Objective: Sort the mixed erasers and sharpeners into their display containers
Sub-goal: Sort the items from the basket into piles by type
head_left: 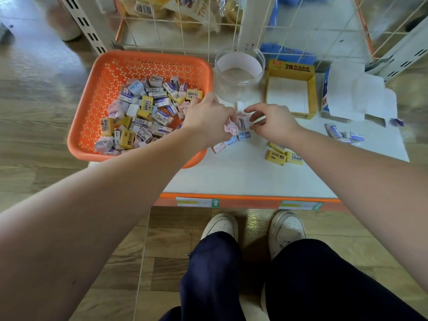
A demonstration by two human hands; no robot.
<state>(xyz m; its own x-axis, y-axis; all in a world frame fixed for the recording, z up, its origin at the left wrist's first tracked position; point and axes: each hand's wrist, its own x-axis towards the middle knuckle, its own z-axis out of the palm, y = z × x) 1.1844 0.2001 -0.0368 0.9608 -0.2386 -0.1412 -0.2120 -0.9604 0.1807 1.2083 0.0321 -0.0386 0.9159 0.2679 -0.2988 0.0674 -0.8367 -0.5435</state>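
Now, your left grip (206, 119): clenched around a pink piece (228, 130) that shows at the fingertips. The forearm crosses over the near right corner of the orange basket (104, 89).
Your right grip (274, 123): thumb and fingers pinch a pale piece (242, 122) held in the gap between the two grips. I cannot tell whether your left fingers touch it too.
Mixed pile (143, 114): left of your left grip, inside the basket. Yellow, blue-and-white and pastel items are heaped together.
Loose pastel pieces (231, 141): just under both grips, lying in a short row on the white shelf (231, 177).
Yellow erasers (281, 156): nearer to you than your right grip, bunched on the shelf beside that forearm.
Blue-and-white erasers (342, 134): well to the right of your right grip, a small cluster on the shelf.
Clear jar (239, 72): just beyond the gap between your grips, upright and open at the top, with a white band round its wall.
Yellow box (290, 70): beyond your right grip, just right of the jar, open on top and marked 2B.
White-and-blue box (347, 98): right of the yellow box, with its flaps spread open.
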